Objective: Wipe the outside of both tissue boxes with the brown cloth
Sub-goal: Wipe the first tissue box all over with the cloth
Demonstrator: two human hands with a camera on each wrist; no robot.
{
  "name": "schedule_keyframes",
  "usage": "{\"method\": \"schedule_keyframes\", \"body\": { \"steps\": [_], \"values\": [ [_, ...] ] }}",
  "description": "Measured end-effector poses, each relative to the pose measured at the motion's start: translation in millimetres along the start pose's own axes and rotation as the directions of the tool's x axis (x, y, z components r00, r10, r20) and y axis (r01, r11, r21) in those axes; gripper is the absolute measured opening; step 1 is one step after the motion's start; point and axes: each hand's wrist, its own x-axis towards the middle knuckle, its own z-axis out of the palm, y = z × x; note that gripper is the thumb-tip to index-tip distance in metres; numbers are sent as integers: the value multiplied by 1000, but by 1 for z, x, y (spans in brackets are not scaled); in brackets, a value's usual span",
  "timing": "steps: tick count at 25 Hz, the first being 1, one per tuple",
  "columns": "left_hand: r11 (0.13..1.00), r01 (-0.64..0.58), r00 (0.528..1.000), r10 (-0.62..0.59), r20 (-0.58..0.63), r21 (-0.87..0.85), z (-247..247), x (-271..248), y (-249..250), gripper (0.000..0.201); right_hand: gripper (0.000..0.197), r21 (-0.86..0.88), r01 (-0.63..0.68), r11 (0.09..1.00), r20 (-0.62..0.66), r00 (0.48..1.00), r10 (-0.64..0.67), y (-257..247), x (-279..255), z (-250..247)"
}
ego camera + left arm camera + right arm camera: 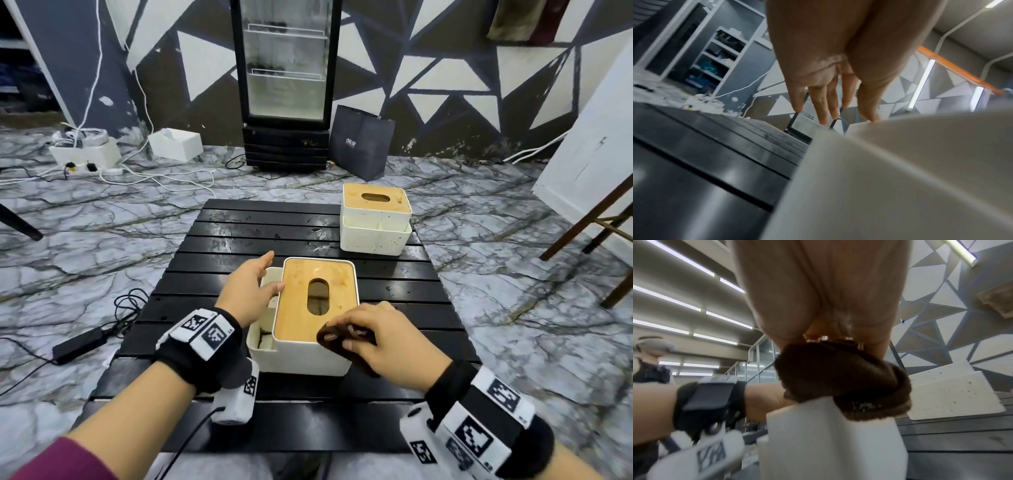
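A black slatted table (239, 240) stands on marble-patterned floor before a wall of painted triangles. The right hand (387, 337) curls its fingers round the bunched brown cloth (337, 337) — pressing it on the near right corner of the near tissue box (301, 356), wrist bent down. The left hand (251, 286) lies flat, fingers straight and spread, thumb on the box's left rim — forearm angled in from the left. The second tissue box (375, 233) sits at the table's far right corner.
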Motion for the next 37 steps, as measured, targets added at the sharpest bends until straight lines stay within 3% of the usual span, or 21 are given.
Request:
{"method": "schedule_keyframes", "body": {
  "steps": [4,7,12,15,23,31,33,37],
  "values": [
    [994,-37,999,33,35,101,20,-19,15,65,34,50,11,999,-112,994,-5,8,15,-8],
    [994,-27,996,17,91,109,29,-26,19,77,32,11,45,999,-111,993,-44,14,19,4],
    [990,-12,996,0,89,140,30,-21,12,79,32,26,150,988,-150,978,-144,15,1,30],
    [992,-10,997,0,77,125,29,-21,13,77,39,64,114,991,-166,981,-102,22,13,26],
    [993,-6,997,-4,83,122,29,-21,11,77,30,100,2,995,-252,967,23,48,78,6],
    [993,-12,998,4,65,117,33,-19,8,75,44,75,126,989,-215,971,-107,28,11,33],
    [992,-11,997,2,71,127,33,-19,9,75,47,78,129,989,-192,975,-112,29,10,32],
    [992,-10,997,-1,81,128,31,-19,9,77,34,84,102,991,-227,971,-81,41,45,17]
  ]
}}
